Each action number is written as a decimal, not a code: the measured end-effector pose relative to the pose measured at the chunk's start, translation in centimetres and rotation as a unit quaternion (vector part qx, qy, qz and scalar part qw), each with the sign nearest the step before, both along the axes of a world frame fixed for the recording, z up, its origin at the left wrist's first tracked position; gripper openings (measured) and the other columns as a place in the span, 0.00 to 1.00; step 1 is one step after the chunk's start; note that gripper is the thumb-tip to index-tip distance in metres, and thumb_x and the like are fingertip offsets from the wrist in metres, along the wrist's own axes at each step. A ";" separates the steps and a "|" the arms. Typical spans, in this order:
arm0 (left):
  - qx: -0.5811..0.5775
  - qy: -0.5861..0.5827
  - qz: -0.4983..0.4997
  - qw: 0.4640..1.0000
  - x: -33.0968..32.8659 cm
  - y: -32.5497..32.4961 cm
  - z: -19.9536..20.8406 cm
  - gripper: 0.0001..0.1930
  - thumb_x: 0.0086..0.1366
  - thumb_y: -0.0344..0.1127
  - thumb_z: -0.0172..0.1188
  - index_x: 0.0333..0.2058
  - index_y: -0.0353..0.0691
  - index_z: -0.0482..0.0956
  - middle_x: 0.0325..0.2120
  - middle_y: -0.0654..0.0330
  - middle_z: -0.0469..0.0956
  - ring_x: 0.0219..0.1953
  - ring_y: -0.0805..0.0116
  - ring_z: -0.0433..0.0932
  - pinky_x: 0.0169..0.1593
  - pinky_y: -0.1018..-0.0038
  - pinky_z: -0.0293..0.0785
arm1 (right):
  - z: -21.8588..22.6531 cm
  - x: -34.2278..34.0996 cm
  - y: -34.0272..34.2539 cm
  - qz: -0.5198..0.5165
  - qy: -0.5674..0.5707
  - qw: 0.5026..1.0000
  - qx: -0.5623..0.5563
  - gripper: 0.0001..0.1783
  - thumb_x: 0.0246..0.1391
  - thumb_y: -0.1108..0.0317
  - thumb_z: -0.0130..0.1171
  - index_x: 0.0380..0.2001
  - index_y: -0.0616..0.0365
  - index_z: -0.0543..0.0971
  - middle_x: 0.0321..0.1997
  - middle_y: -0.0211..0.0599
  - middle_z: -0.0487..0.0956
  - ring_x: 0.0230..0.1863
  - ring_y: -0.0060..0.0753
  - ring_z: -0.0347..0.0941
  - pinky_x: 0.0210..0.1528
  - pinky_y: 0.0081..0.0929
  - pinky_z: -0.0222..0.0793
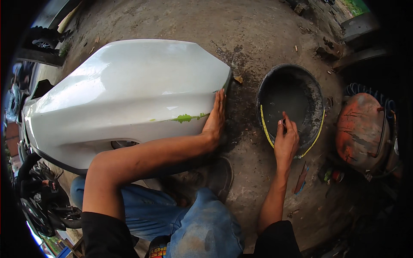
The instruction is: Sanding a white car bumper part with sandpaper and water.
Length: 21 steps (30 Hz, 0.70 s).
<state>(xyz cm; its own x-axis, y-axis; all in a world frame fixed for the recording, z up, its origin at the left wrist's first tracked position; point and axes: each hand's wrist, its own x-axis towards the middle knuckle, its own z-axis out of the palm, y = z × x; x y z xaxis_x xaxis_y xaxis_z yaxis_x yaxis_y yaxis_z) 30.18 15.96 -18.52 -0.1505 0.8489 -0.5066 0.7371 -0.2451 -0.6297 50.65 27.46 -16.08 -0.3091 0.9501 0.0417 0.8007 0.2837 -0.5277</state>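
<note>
A large glossy white vehicle body panel (pixel 129 77), perhaps a bumper, lies to the left on the ground. Along its crease runs a jagged green patch (pixel 186 117). My left hand (pixel 216 116) lies flat against the panel's right end, fingers stretched out together. Over a round black bucket (pixel 320 103) with a yellow strip on its rim hangs my right hand (pixel 287 139). Its thumb and fingers are closed in a pinch, with a small dark bit showing between them that I cannot make out. Murky grey water (pixel 284 92) stands inside the bucket.
A rusty orange-grey tank (pixel 359 133) with a handle and coiled hose stands at the right. On the ground by the bucket lies a brown strip (pixel 301 178). A motorcycle (pixel 47 206) is at the lower left. My shoe (pixel 220 178) is close under the panel.
</note>
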 end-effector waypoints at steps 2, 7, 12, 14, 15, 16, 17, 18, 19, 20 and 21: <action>0.002 -0.001 0.003 1.000 -0.6 -0.2 0.2 0.33 0.78 0.51 0.49 0.76 0.44 0.69 0.83 0.48 0.48 0.83 0.33 0.42 0.81 0.31 0.35 | 0.1 -0.6 0.1 0.005 -0.048 0.999 -0.026 0.19 0.74 0.65 0.58 0.61 0.59 0.85 0.56 0.49 0.87 0.53 0.58 0.86 0.56 0.46 0.79; 0.051 -0.136 0.051 0.988 -5.0 2.8 0.2 0.28 0.78 0.49 0.50 0.72 0.51 0.77 0.83 0.52 0.50 0.84 0.38 0.41 0.81 0.32 0.34 | -0.4 -0.9 2.6 -0.035 -0.092 0.977 -0.191 0.20 0.72 0.64 0.58 0.59 0.64 0.85 0.56 0.57 0.87 0.57 0.62 0.83 0.60 0.50 0.77; 0.162 -0.062 0.054 0.983 -1.9 1.0 -1.4 0.31 0.78 0.47 0.49 0.72 0.36 0.73 0.82 0.42 0.51 0.83 0.34 0.46 0.82 0.33 0.38 | -3.9 0.9 6.2 -0.006 -0.027 0.971 -0.239 0.21 0.75 0.62 0.58 0.58 0.70 0.83 0.47 0.54 0.88 0.46 0.41 0.86 0.50 0.36 0.80; 0.105 -0.056 0.037 0.992 -0.6 0.5 0.0 0.33 0.78 0.47 0.48 0.73 0.31 0.71 0.80 0.37 0.53 0.82 0.32 0.48 0.82 0.34 0.39 | -1.4 0.2 6.0 -0.018 0.174 0.919 -0.354 0.21 0.77 0.62 0.57 0.59 0.69 0.83 0.44 0.45 0.89 0.40 0.26 0.85 0.45 0.26 0.80; 0.098 -0.048 0.044 0.993 -1.1 0.2 -0.1 0.33 0.78 0.47 0.48 0.73 0.31 0.71 0.80 0.37 0.53 0.82 0.32 0.48 0.82 0.34 0.39 | 0.8 -1.9 4.3 0.003 0.248 0.904 -0.348 0.20 0.78 0.63 0.57 0.59 0.70 0.83 0.45 0.43 0.89 0.41 0.24 0.84 0.44 0.25 0.80; 0.103 -0.053 0.040 0.992 -0.9 0.6 -0.1 0.33 0.77 0.47 0.48 0.73 0.31 0.71 0.80 0.38 0.53 0.82 0.32 0.48 0.82 0.33 0.39 | 3.2 -3.5 3.2 0.035 0.294 0.894 -0.337 0.20 0.78 0.63 0.57 0.60 0.70 0.82 0.47 0.44 0.89 0.42 0.27 0.85 0.46 0.26 0.81; 0.106 -0.051 0.038 0.992 -1.4 0.9 -0.4 0.33 0.77 0.47 0.49 0.73 0.31 0.71 0.80 0.39 0.54 0.82 0.32 0.48 0.82 0.33 0.40 | 4.5 -5.7 1.8 0.070 0.343 0.878 -0.327 0.20 0.78 0.64 0.57 0.60 0.70 0.82 0.49 0.45 0.89 0.44 0.29 0.86 0.47 0.27 0.82; 0.112 -0.049 0.054 0.991 -2.2 1.4 -1.6 0.30 0.79 0.47 0.48 0.74 0.39 0.72 0.82 0.45 0.53 0.83 0.33 0.47 0.80 0.31 0.38 | 4.8 -8.2 0.4 0.098 0.364 0.865 -0.332 0.20 0.78 0.63 0.57 0.61 0.70 0.82 0.50 0.46 0.89 0.46 0.30 0.87 0.49 0.27 0.82; 0.115 -0.051 0.055 0.991 -3.4 2.3 -2.6 0.30 0.79 0.47 0.48 0.74 0.39 0.72 0.82 0.45 0.53 0.83 0.33 0.47 0.80 0.31 0.38 | 5.3 -10.0 -0.5 0.123 0.379 0.855 -0.332 0.21 0.78 0.63 0.57 0.62 0.70 0.82 0.51 0.46 0.89 0.47 0.31 0.87 0.51 0.27 0.83; 0.108 -0.104 0.061 0.987 -4.7 3.4 -3.5 0.29 0.79 0.47 0.49 0.73 0.42 0.73 0.82 0.48 0.52 0.83 0.34 0.46 0.81 0.31 0.38 | 4.8 -11.5 -1.1 0.134 0.371 0.862 -0.318 0.21 0.78 0.64 0.58 0.63 0.70 0.81 0.53 0.48 0.89 0.50 0.32 0.87 0.53 0.28 0.83; 0.098 -0.157 0.067 0.980 -5.6 4.2 -3.8 0.28 0.79 0.46 0.50 0.72 0.45 0.75 0.83 0.50 0.52 0.83 0.36 0.45 0.81 0.32 0.37 | 4.6 -12.6 -1.7 0.133 0.347 0.886 -0.278 0.21 0.78 0.64 0.58 0.63 0.68 0.82 0.52 0.46 0.89 0.49 0.30 0.87 0.51 0.27 0.83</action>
<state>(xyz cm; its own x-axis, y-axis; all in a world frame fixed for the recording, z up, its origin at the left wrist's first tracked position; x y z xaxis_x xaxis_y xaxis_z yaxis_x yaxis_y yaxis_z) 24.55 20.12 -22.37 -0.1293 0.9181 -0.3747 0.9197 -0.0303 -0.3915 38.09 25.73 -11.50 -0.6080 0.7812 -0.1419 0.1724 -0.0445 -0.9840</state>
